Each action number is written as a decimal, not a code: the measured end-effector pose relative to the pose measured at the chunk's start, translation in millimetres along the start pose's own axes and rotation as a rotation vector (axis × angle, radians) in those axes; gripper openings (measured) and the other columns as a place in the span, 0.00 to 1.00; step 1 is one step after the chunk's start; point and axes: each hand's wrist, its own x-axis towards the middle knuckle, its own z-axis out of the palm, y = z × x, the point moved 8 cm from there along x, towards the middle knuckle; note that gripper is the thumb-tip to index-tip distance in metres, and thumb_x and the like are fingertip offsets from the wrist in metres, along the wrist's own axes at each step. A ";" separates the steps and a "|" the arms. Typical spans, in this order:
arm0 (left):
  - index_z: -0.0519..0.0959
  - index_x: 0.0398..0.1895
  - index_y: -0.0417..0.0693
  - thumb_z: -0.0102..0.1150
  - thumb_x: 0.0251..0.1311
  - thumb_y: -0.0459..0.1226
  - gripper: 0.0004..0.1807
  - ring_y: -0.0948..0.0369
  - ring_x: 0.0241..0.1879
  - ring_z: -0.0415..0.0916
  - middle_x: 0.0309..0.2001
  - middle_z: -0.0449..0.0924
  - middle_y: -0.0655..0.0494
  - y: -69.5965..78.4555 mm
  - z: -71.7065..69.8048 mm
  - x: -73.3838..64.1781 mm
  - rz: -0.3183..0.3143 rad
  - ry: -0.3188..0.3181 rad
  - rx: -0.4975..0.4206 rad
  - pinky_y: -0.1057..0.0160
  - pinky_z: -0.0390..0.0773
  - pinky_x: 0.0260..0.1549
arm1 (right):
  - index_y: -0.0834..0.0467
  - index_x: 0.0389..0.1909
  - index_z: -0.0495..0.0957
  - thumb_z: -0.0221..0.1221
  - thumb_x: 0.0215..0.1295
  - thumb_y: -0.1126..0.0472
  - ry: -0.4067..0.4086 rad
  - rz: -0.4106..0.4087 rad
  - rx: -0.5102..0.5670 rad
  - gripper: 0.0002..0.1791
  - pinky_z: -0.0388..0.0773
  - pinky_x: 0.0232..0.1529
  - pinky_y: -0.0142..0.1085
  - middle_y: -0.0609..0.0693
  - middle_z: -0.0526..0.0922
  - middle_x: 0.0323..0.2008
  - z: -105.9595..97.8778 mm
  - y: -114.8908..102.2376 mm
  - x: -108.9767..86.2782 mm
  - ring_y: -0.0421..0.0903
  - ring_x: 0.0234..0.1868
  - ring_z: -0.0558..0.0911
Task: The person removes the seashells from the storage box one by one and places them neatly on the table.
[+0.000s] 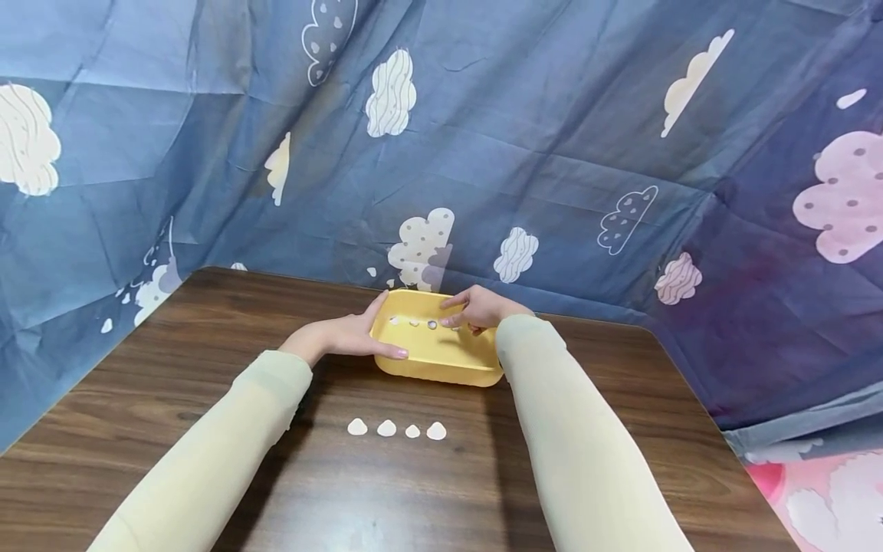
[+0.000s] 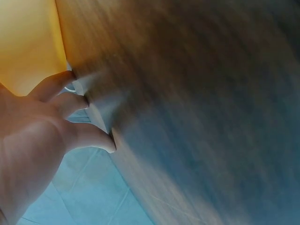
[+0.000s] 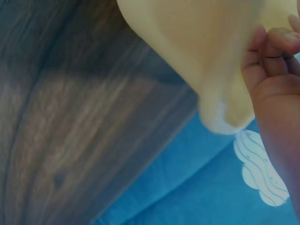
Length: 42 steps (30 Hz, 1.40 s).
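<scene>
A yellow rectangular tray (image 1: 438,372) stands near the table's far edge. Inside it, several small whitish pieces, perhaps shells, lie in a row, among them a darker-centred piece (image 1: 431,324). My left hand (image 1: 345,335) touches the tray's left end, thumb on the front rim and index finger stretched along the side. Its other fingers spread outside the tray in the left wrist view. My right hand (image 1: 486,308) reaches over the right side, two fingers extended beside the darker-centred piece and the others curled. No piece is plainly seen between its fingers.
In front of the tray, a row of several flat white shell-shaped pieces, including a rightmost piece (image 1: 436,431), lies on the dark wooden table (image 1: 276,491). A blue cloud-patterned cloth (image 1: 552,153) hangs behind the table's far edge.
</scene>
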 end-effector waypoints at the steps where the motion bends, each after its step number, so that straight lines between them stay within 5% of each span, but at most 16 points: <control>1: 0.20 0.76 0.68 0.63 0.36 0.76 0.75 0.42 0.73 0.57 0.75 0.51 0.34 0.0 0.4 0.0 -0.002 0.001 0.000 0.44 0.61 0.69 | 0.49 0.63 0.77 0.68 0.61 0.53 -0.001 0.010 0.004 0.28 0.75 0.26 0.35 0.43 0.66 0.14 2.2 2.6 0.9 0.39 0.13 0.64; 9: 0.20 0.76 0.68 0.62 0.37 0.76 0.75 0.45 0.72 0.59 0.76 0.51 0.36 -0.8 1.7 1.1 0.011 -0.004 0.004 0.46 0.61 0.69 | 0.44 0.64 0.75 0.69 0.59 0.50 -0.052 0.039 0.061 0.30 0.64 0.18 0.32 0.44 0.66 0.17 24.0 10.9 8.0 0.40 0.12 0.60; 14: 0.20 0.76 0.68 0.63 0.37 0.76 0.75 0.45 0.72 0.59 0.76 0.51 0.37 0.2 2.8 2.3 0.011 -0.007 0.000 0.46 0.61 0.69 | 0.42 0.66 0.73 0.68 0.59 0.50 -0.096 0.058 0.093 0.32 0.59 0.16 0.30 0.42 0.57 0.11 36.6 13.9 6.7 0.39 0.12 0.58; 27: 0.20 0.76 0.67 0.63 0.37 0.76 0.75 0.44 0.73 0.57 0.76 0.50 0.36 0.6 1.2 0.0 0.007 -0.003 0.005 0.45 0.60 0.70 | 0.51 0.65 0.75 0.66 0.63 0.60 -0.023 0.000 0.210 0.28 0.74 0.18 0.31 0.49 0.73 0.11 43.2 20.9 9.1 0.40 0.12 0.73; 35: 0.21 0.77 0.65 0.64 0.38 0.74 0.75 0.45 0.73 0.58 0.76 0.51 0.36 1.4 1.3 -1.3 0.018 0.001 -0.024 0.46 0.60 0.69 | 0.56 0.53 0.82 0.63 0.66 0.60 0.074 0.041 0.326 0.15 0.75 0.18 0.31 0.49 0.74 0.12 42.3 30.6 10.8 0.41 0.12 0.74; 42: 0.21 0.76 0.67 0.63 0.38 0.75 0.75 0.44 0.73 0.58 0.76 0.51 0.36 1.1 0.4 -0.7 0.007 0.004 -0.009 0.45 0.60 0.69 | 0.57 0.49 0.83 0.64 0.65 0.59 0.048 0.072 0.332 0.13 0.75 0.19 0.32 0.50 0.75 0.13 40.3 29.7 8.9 0.42 0.13 0.74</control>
